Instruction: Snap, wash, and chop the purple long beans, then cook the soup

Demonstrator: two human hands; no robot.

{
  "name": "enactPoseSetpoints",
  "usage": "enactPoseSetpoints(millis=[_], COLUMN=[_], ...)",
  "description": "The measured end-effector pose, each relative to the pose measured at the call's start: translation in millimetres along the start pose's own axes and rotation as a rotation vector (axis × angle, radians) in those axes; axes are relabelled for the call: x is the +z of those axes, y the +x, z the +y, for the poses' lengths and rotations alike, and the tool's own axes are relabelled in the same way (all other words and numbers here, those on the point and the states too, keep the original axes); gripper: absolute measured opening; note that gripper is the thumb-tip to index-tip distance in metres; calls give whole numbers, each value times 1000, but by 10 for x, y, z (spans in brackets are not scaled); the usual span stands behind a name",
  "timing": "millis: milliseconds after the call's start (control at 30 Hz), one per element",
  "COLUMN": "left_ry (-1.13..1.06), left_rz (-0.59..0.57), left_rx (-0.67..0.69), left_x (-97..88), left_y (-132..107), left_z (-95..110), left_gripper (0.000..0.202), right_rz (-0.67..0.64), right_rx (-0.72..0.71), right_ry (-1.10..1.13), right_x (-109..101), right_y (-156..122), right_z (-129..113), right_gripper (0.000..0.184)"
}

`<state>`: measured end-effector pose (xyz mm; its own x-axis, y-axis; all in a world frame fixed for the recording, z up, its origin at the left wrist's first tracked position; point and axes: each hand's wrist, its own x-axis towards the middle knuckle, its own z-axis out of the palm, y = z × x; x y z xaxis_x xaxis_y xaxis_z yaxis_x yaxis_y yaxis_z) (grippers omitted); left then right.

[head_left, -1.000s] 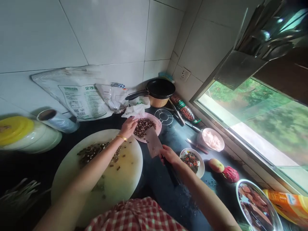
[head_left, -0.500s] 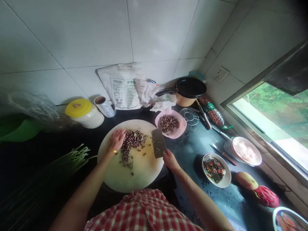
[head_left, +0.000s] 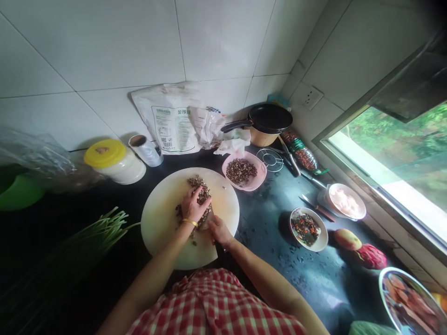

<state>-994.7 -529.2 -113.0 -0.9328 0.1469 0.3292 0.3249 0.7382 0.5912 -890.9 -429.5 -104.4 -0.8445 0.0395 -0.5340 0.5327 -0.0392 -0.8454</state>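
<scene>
Heap of chopped brown-green bits (head_left: 196, 183): in the head view, the only one, it lies on the far-middle part of a round white plastic cutting board (head_left: 164, 223), which rests on the dark worktop (head_left: 272, 218). The heap's long axis runs away from the person, from the near half of the board to its far rim. The left hand (head_left: 193, 208), with a gold bangle at the wrist, lies on the middle of the heap. Its fingers (head_left: 196, 194) are close together, curved over the bits and pinching nothing, so loose bits show beyond the fingertips and a few towards the wrist. The right hand (head_left: 218, 231) is just beside it, at the near right end of the heap and touching the left wrist. Its fingers curl shut around something that the left hand hides; I cannot tell what. The left hand is therefore the one on the heap, and the right one stands at its edge. Counted: one heap, one board, two hands. To the far right of the board, just beside its rim, stands one pink plastic bowl (head_left: 259, 181) filled with similar bits. Farther right there are one white bowl (head_left: 324, 235) of mixed red and green bits, one round wire trivet (head_left: 271, 159) and one black pan (head_left: 270, 116). To the left lies one bundle of green stalks (head_left: 101, 230).
</scene>
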Motion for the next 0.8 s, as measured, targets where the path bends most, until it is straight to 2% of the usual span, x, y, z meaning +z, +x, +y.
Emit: enactPoseSetpoints(millis=[200,333,433,533,633,733,800], left_ry=[-50,-60,-75,-117,-156,-214,-281], left_rz=[56,80,113,130,123,114,97], left_rx=[-24,23,71,166,228,251,280], left_x=[6,-63,-106,-105,-37,124,300], left_y=[-83,4,141,357,645,967,1177], left_z=[147,278,456,712,1050,1430,1650], left_gripper=[30,29,28,27,26,26,25], right_rz=[-50,-44,-34,-10,67,170,265], right_rx=[-25,-45,-92,-139,-178,-219,-237], right_ry=[119,186,221,240,236,171,62], right_x=[47,-8,-98,-268,-531,-870,-1116], right_y=[-157,-230,-255,-263,-239,-167,-94], right_z=[-49,-149,-257,-437,-687,-954,-1114], right_gripper=[18,20,24,26,27,22,17])
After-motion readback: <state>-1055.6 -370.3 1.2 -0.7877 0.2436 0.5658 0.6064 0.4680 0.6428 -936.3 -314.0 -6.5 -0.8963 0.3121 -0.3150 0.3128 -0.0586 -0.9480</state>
